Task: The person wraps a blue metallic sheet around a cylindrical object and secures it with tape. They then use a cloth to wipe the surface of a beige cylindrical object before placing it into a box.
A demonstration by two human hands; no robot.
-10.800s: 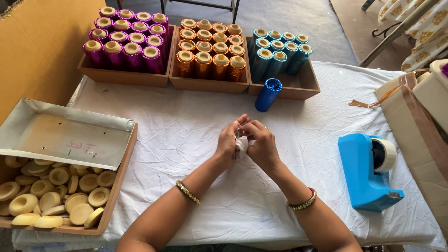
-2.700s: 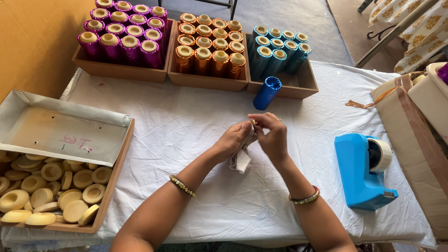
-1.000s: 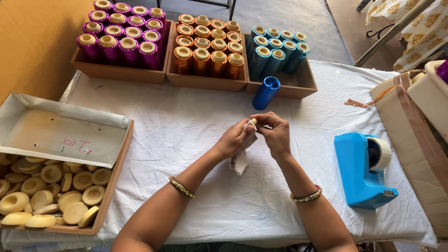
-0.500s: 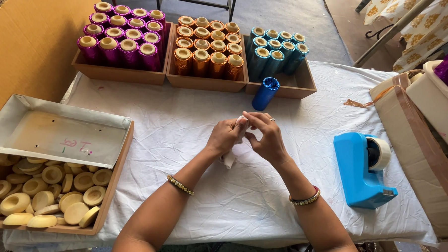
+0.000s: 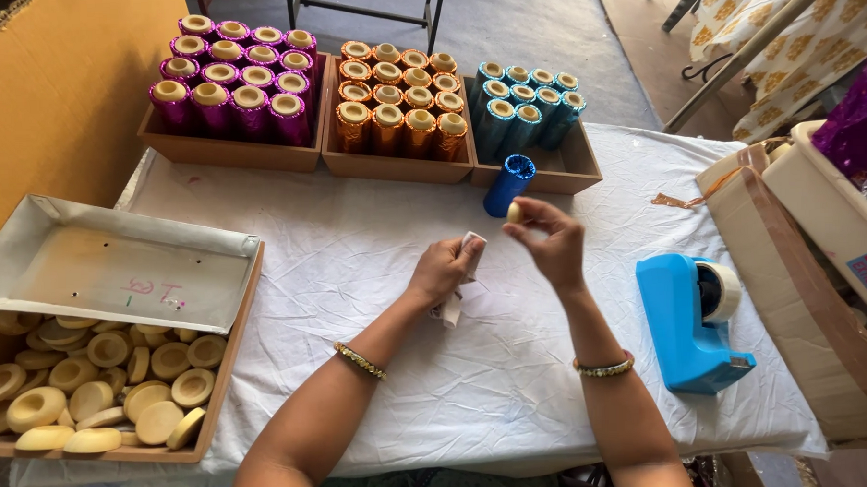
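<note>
Head view: hands now apart; right hand (image 5: 547,247) lifted w/ cream cap (image 5: 515,212).

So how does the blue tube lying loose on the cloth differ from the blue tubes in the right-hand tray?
The loose blue tube lies tilted on the white cloth, propped against the tray's front wall; the blue tubes in the tray stand upright, packed in rows. The loose tube's end is open and shows a blue inside, while the tray tubes are closed with pale round caps. The loose tube also looks a deeper blue than the teal ones. All share a shiny foil wrap.
</note>
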